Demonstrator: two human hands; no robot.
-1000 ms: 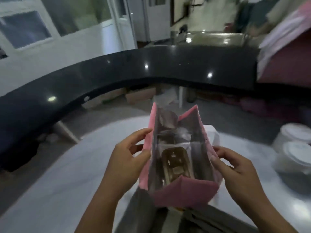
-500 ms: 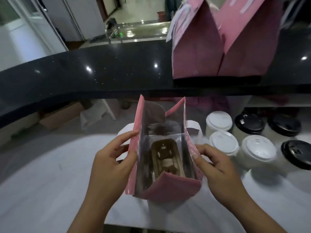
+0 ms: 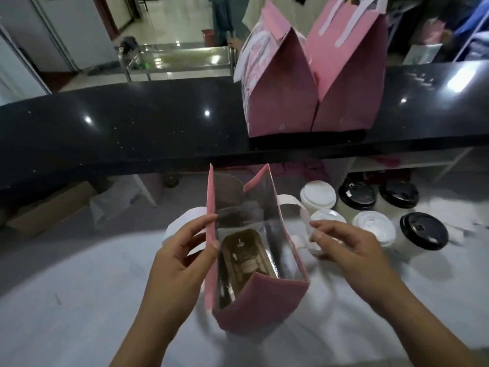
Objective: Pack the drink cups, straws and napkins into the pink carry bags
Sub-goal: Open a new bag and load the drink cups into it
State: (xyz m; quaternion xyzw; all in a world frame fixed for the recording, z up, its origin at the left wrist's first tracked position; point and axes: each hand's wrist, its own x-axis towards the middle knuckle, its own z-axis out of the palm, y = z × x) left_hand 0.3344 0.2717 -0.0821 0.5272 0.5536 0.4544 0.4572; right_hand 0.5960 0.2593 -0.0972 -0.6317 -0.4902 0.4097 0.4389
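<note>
On the near white table (image 3: 66,313), an open pink carry bag (image 3: 248,305) with a silver lining stands upright, a brown cardboard cup holder (image 3: 243,260) lying in its bottom. The left hand (image 3: 182,260) pinches the bag's left wall between thumb and fingers, while the right hand (image 3: 352,250) hovers just right of the bag, fingers loosely spread and gripping nothing. Right of it stand six lidded drink cups (image 3: 373,226), and two closed pink bags (image 3: 280,102) sit on the far black counter (image 3: 132,133).
</note>
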